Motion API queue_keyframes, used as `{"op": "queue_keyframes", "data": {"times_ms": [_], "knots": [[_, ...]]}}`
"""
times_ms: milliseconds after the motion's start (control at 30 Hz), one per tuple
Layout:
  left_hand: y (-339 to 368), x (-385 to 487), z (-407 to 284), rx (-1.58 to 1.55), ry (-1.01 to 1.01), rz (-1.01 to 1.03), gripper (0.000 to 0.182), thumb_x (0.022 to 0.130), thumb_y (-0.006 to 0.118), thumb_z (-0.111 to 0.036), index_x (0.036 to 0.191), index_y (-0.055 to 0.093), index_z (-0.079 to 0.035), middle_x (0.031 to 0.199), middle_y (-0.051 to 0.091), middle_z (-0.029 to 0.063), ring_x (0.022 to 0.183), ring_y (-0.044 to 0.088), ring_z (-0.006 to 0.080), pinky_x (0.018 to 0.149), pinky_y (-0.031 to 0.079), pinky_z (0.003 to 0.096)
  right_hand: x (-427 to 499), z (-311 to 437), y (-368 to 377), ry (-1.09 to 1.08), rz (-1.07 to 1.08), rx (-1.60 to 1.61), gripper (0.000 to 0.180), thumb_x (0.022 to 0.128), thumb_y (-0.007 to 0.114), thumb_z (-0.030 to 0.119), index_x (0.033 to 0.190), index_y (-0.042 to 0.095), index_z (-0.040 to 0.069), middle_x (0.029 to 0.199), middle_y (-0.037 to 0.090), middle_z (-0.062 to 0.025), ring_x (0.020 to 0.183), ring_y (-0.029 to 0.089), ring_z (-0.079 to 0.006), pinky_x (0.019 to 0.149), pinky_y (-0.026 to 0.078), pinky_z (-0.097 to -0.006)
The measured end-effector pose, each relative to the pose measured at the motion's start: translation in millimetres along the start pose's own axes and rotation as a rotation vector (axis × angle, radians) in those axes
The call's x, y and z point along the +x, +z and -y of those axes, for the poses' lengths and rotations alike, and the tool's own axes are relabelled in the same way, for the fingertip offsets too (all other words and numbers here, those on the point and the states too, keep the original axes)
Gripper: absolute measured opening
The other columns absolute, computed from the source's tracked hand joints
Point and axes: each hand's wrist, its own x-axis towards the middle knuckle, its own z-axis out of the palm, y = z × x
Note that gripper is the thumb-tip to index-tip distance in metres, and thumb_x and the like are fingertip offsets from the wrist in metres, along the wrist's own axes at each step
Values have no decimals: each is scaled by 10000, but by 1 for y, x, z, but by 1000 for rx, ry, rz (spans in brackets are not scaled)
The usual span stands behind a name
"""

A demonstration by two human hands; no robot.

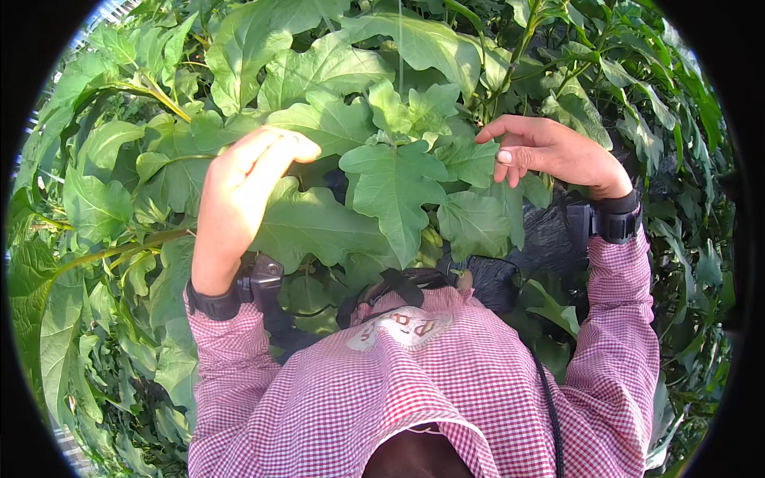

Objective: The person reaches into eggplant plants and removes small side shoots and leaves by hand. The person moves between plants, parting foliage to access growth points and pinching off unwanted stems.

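Observation:
Broad lobed leaves of what look like eggplant plants [394, 191] fill the space between my hands. On the left, my left hand [251, 167] is raised in bright sun over the foliage, its fingers bent and close together beside a large leaf [326, 122]. Whether anything lies inside those fingers is hidden. My right hand [544, 149] hovers at the right with thumb and forefinger apart and nothing seen between them. Its fingertips are close to the edge of a smaller leaf [469, 158]; contact cannot be told.
A thin pale string [401, 54] hangs down at the top middle. A thick stem [119, 248] crosses at the left, another stem [520, 48] rises upper right. Dark plastic sheet [550, 239] shows beneath the leaves. Both wrists carry strapped devices [615, 218].

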Motion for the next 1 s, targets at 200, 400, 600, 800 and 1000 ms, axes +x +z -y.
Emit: {"op": "queue_keyframes", "data": {"times_ms": [200, 400, 600, 800, 1000], "knots": [[136, -19, 40, -57, -579, 699, 266, 961, 563, -157, 1145, 631, 23, 1143, 666, 121, 1079, 621, 212, 953, 466, 323, -4, -164, -18, 106, -202, -3, 377, 963, 576, 281, 1196, 562, -16, 853, 684, -74, 745, 637, -143, 671, 508, -294], [244, -7, 171, -167, -717, 93, 527, 938, 617, -191, 1370, 441, 55, 1336, 559, 181, 1222, 546, 233, 1022, 427, 318, 54, -261, 33, -126, -274, 43, 276, 918, 596, 134, 1135, 602, -36, 922, 678, -96, 848, 644, -170, 784, 517, -303], [268, 49, 243, -247, -903, -228, 641, 910, 658, -251, 1408, 377, 40, 1365, 520, 169, 1234, 524, 241, 1019, 424, 351, 89, -304, 93, 5, -84, 71, 299, 873, 591, 155, 1117, 653, -5, 1023, 705, -169, 945, 667, -316, 857, 509, -378], [275, 74, 273, -511, -952, -251, 605, 963, 573, -411, 1377, 417, 1, 1342, 518, 163, 1240, 523, 255, 1009, 419, 396, 143, -377, 79, 101, -146, 22, 298, 912, 518, 110, 1173, 621, 6, 1122, 669, -177, 1020, 631, -313, 907, 480, -386], [278, 80, 277, -396, -924, -211, 571, 1000, 478, -472, 1345, 475, -17, 1281, 572, 152, 1211, 549, 238, 1024, 396, 384, 181, -417, 130, 6, -487, -127, 249, 927, 504, 137, 1082, 638, -5, 1072, 677, -171, 967, 629, -295, 868, 484, -388]]}}
